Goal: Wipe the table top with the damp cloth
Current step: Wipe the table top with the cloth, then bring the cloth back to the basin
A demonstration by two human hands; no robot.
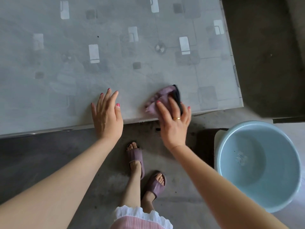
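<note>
Right hand (173,123) presses cloth (162,95), basin (231,162) nearby

left hand (107,118): palm down, fingers straight, slightly spread, lying flat | right hand (173,123): palm down, fingers splayed, pressing down | left forearm (66,171), right forearm (214,179): bare, reaching from near to far, well apart

A single wide-angle view from the person's head looks steeply down and forward, close above the table (115,76) filling the upper frame, with floor (181,204) and feet (134,157) below.
</note>
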